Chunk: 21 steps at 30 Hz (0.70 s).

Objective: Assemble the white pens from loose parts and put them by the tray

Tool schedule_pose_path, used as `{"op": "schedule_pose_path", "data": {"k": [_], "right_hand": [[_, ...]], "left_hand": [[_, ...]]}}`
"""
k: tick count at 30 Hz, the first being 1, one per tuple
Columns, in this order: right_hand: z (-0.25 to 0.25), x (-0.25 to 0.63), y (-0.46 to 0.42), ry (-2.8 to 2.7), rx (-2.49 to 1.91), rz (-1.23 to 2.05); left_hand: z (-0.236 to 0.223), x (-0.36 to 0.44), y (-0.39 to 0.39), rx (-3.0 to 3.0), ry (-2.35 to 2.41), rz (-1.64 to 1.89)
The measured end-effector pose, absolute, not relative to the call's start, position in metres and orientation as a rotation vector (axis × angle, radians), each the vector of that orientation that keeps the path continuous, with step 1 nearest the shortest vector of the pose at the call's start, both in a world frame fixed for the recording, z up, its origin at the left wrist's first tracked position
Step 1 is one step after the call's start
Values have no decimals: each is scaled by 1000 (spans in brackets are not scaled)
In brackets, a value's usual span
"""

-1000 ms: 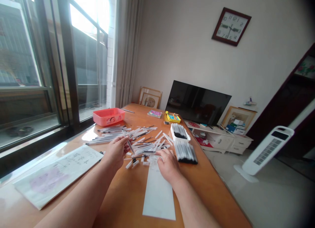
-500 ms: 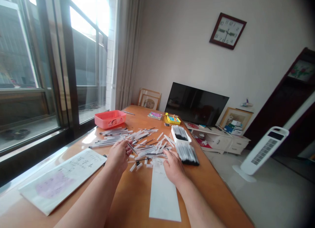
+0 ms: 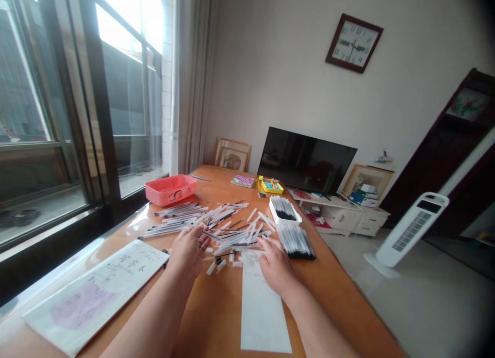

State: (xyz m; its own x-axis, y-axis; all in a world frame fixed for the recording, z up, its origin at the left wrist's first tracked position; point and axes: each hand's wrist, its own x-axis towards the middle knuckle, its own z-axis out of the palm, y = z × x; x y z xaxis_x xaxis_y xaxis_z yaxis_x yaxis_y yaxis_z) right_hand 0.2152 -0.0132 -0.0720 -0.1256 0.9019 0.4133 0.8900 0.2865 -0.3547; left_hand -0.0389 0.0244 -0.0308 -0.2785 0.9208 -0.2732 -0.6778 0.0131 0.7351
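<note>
Left hand (image 3: 188, 252) nearest clear pen (image 3: 212, 235), fingers curled, pinch unclear; pen's long axis runs rightward from fingertips into loose pen pile (image 3: 232, 229). Right hand (image 3: 275, 267) fingers spread, at top of white paper strip (image 3: 265, 311).

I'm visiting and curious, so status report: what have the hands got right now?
Left hand at a loose clear pen, grip unclear. Right hand flat on a white paper strip. Loose pens scattered ahead of both hands.
</note>
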Motion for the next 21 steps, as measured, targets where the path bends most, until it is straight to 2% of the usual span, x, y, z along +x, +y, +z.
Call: {"op": "schedule_pose_path", "data": {"k": [13,21], "right_hand": [[-60,205,-21,-2087,-1693,61],[-56,203,-21,-2012,-1575,122]], "left_hand": [[-40,-42,26,389,965,1573],[-31,-41,23,404,977,1567]]}}
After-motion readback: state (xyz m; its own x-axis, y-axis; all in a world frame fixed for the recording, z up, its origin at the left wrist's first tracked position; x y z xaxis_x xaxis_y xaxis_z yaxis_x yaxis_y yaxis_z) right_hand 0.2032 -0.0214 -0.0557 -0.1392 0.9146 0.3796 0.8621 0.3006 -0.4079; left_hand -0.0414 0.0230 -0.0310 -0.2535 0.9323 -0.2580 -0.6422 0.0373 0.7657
